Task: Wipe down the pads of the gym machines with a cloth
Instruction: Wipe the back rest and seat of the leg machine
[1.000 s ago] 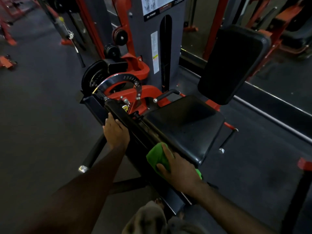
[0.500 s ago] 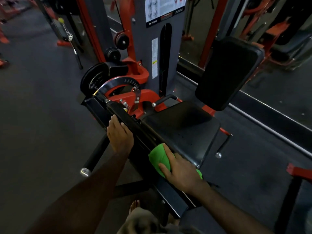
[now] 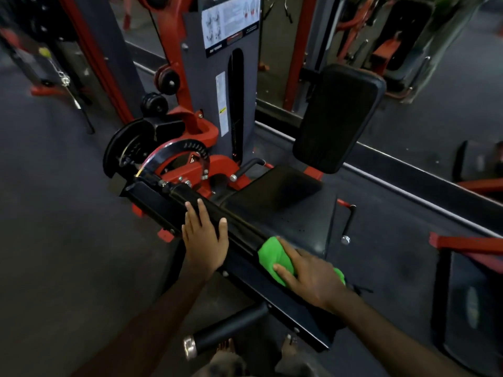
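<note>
Right hand (image 3: 310, 276) flat, fingers spread, pressing bright green cloth (image 3: 272, 257) onto long black padded bar (image 3: 239, 227). Left hand (image 3: 204, 238) resting flat on bar, fingers straight, slightly apart.

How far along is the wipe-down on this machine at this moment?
Nothing visibly finished; the frame cannot show which pads are clean. In hand: right hand presses the green cloth on the long black leg pad, left hand flat on it. Seat pad and back pad are untouched now.
</note>
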Motion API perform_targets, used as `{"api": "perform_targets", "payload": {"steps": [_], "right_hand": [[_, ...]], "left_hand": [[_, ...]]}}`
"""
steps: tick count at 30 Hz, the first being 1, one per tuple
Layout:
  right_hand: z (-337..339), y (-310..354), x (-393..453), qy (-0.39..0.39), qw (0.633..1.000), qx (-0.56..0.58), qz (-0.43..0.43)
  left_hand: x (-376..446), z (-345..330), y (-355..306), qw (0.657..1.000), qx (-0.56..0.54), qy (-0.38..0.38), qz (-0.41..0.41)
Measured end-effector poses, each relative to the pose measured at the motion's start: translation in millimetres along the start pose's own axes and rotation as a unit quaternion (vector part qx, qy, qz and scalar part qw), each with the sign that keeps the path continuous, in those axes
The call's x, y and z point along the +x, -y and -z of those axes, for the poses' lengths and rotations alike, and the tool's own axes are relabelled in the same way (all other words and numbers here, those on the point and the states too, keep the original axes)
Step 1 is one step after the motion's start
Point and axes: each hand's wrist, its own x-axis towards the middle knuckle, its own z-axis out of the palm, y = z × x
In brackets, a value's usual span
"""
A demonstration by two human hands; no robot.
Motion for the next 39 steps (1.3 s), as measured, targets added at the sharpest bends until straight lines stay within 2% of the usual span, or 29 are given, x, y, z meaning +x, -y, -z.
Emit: {"api": "perform_targets", "payload": {"steps": [2,4,5,7,10,13,17,20,24,27,31,34,36,39], "right_hand": [[-3.3,12.8,13.1,-0.014,1.0,0.011,-0.006],[-5.1,8.2,4.9,-0.019,1.0,0.006,0.005],[-4.6,2.9,-6.7,-0.021,1.0,0.0,0.006],[-2.2,-12.2,-33.6,-0.022,1.0,0.0,-0.006],[0.8,-22.3,-56.0,-0.024,0.998,-0.011,-0.059],[1.4,3.9,-26.8,-0.046,0.994,-0.018,-0.101],[-8.6,43.2,19.8,-0.066,0.993,-0.04,-0.086],[-3.5,28.9,-5.6,-0.053,0.996,-0.037,-0.065],[5.1,3.0,-43.0,-0.056,0.989,-0.02,-0.133],[-2.6,27.6,-14.0,-0.073,0.985,-0.041,-0.153],[-14.5,62.8,32.7,-0.091,0.987,-0.065,-0.118],[-8.9,38.9,2.2,-0.075,0.992,-0.05,-0.091],[-2.7,17.3,-33.8,-0.081,0.987,-0.053,-0.126],[-0.7,14.9,-46.9,-0.121,0.972,-0.081,-0.185]], "left_hand": [[-2.3,4.2,1.3,0.991,0.047,0.01,-0.127],[-1.9,0.0,-0.5,0.958,0.086,0.049,-0.268],[1.6,-1.8,-1.6,0.941,0.098,0.073,-0.314],[10.1,-4.2,-2.8,0.926,0.108,0.105,-0.346],[11.6,-6.3,-2.0,0.927,0.094,0.098,-0.35],[9.6,-5.2,-4.7,0.929,0.07,0.089,-0.353],[11.4,-4.4,1.4,0.929,0.04,0.084,-0.359],[11.7,-3.8,2.8,0.929,0.01,0.079,-0.362],[13.6,-2.4,-2.0,0.928,-0.006,0.084,-0.363],[10.8,-3.4,-3.1,0.93,0.0,0.085,-0.358],[14.5,-5.9,3.4,0.928,-0.024,0.096,-0.36],[13.1,-3.7,6.2,0.925,-0.052,0.095,-0.363],[16.7,-0.3,6.7,0.928,-0.071,0.076,-0.357],[29.7,4.2,15.6,0.953,-0.061,0.031,-0.294]]}}
